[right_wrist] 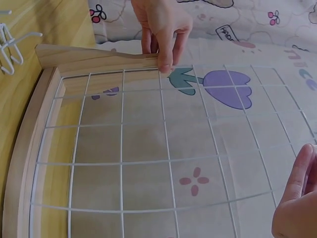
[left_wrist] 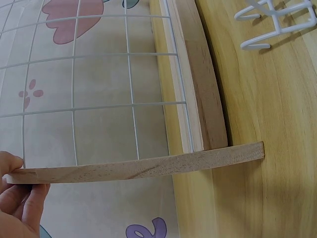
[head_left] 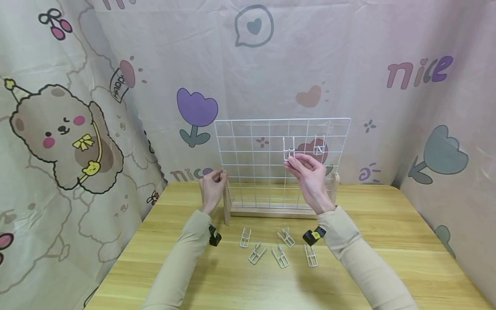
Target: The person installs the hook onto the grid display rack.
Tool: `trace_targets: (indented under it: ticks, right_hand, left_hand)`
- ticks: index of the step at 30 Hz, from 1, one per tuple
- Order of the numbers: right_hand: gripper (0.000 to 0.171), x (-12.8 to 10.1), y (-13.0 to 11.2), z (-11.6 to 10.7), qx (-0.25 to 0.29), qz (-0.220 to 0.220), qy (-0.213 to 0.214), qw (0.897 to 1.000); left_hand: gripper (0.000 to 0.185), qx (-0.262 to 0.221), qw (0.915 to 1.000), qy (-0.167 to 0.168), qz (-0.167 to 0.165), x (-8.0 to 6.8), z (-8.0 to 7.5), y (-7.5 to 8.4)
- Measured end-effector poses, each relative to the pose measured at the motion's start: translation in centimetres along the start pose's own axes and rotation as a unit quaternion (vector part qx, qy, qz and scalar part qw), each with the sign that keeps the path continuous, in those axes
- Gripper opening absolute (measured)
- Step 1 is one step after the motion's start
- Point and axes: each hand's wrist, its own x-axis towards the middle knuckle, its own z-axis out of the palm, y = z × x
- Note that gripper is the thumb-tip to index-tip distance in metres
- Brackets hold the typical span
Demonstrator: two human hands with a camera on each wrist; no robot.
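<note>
hook at the grid
your right hand [head_left: 310, 172] pinches a hook [head_left: 289, 153] against the grid [head_left: 248, 146]; your left hand [head_left: 212, 186] grips its post [head_left: 226, 202].

Hands [head_left: 212, 187] at white wire grid [head_left: 252, 150]

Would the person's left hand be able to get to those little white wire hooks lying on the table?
Probably yes. The left hand grips the wooden post of the wire grid; the loose hooks lie in front of the stand with bare table between, but it would have to let go first.
</note>
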Motion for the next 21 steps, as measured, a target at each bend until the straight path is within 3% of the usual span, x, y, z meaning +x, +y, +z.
trace_targets:
  ticks: [21]
  right_hand:
    - [0.013,2.0,0.6,2.1,0.004,0.006,0.031,1.000]
  left_hand:
    - [0.027,-0.006,0.9998,-0.009,-0.017,-0.1,-0.1,0.1]
